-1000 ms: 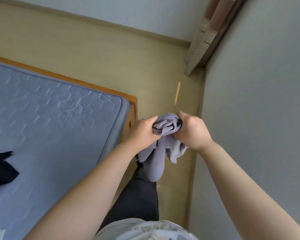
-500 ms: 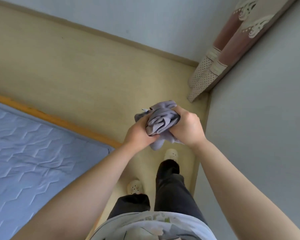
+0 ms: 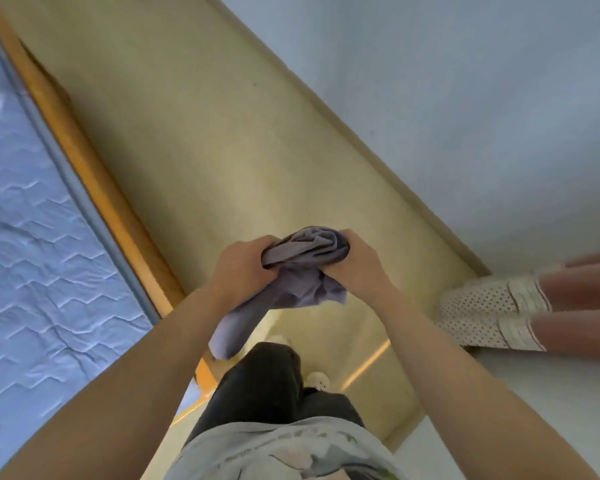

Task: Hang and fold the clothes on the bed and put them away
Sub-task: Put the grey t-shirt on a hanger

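A head-worn camera looks down at a person's two bare forearms reaching forward above a pale yellow floor point(image 3: 222, 150). Both hands are closed on a lilac-grey garment point(image 3: 305, 251), bunched into a ball between them. It is held in the air in front of the body, beside the bed point(image 3: 32, 237) and not on it. The left hand point(image 3: 243, 268) grips the left side of the bundle with its fingers curled into the cloth. The right hand point(image 3: 359, 268) grips the right side the same way.

The garment looks light, thin and very soft. It crumples into deep folds with no stiffness, so it will likely sag wherever it is unsupported. To fold or hang it, it probably needs shaking out and holding by a hem, waistband or shoulders. What kind of garment it is cannot be told. The cloth is plain and matte, with no visible pattern. One loose end hangs below the left hand, toward the person's dark trousers point(image 3: 267, 386).

The bed, a blue quilted mattress in a wooden frame point(image 3: 94, 181), runs along the left. A pale wall point(image 3: 465, 98) is on the right, with a dotted curtain hem point(image 3: 492, 313) at its foot.
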A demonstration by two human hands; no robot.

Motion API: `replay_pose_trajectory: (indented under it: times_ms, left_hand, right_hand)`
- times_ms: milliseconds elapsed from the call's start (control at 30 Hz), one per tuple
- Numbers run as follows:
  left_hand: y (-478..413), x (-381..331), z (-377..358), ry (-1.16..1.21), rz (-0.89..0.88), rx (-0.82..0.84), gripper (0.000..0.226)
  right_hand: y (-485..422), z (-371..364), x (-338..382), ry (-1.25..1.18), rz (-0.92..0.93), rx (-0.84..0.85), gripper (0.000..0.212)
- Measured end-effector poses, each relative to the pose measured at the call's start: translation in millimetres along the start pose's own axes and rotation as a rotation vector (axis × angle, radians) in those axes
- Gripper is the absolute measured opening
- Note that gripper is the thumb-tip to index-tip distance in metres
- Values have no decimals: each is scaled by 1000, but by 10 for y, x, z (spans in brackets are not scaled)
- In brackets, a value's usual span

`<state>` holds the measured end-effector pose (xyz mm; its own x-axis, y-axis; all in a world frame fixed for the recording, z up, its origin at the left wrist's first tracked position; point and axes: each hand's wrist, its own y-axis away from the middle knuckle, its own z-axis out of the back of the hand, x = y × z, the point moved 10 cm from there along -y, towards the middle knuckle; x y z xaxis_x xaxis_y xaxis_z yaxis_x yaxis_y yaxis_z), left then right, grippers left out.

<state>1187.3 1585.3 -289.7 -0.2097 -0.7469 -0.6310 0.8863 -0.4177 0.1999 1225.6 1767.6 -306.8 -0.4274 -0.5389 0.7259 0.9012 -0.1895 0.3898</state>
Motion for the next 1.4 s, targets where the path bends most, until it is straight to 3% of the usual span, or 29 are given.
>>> replay_pose_trajectory:
  times_ms: [67, 167, 300, 367, 533, 700, 1000, 1067, 1267, 1400]
  left_hand:
    - [-245, 269, 200, -17, 81, -37, 27]
    - [-616, 729, 505, -23, 192, -92, 23]
    - [-1173, 1389, 1092, -51, 312, -189, 23]
    - [-1516, 1669, 1431, -52, 337, -213, 20]
    - [-2310, 2382, 2195, 0, 408, -216, 7]
    - [-3099, 2915, 2795, -107, 439, -127, 6]
    - [-5159, 4123, 4211, -109, 521, -280, 19]
    - [-5637, 4447, 4643, -102, 563, -296, 18]
    - [-6634, 5061, 5773, -76, 576, -343, 42]
    - [-7054, 5836, 6564, -70, 637, -442, 26]
  right_hand:
    - [-372, -98, 362, 53, 94, 87, 57]
    - [-917, -299, 1080, 260, 380, 144, 83]
    - [-1645, -1035, 2057, 725, 817, 236, 88]
    - [-2149, -1431, 2404, 906, 914, 268, 88]
    - [-3285, -2070, 3305, 1024, 991, 351, 78]
    - [-4270, -2420, 3962, 1002, 1055, 381, 58]
    - [-6729, -3017, 5419, 872, 1035, 463, 38]
    - [-7316, -3140, 5893, 858, 1022, 507, 37]
    - [-8398, -3422, 7134, 899, 1109, 462, 40]
    - [-9054, -3952, 8022, 972, 1187, 464, 42]
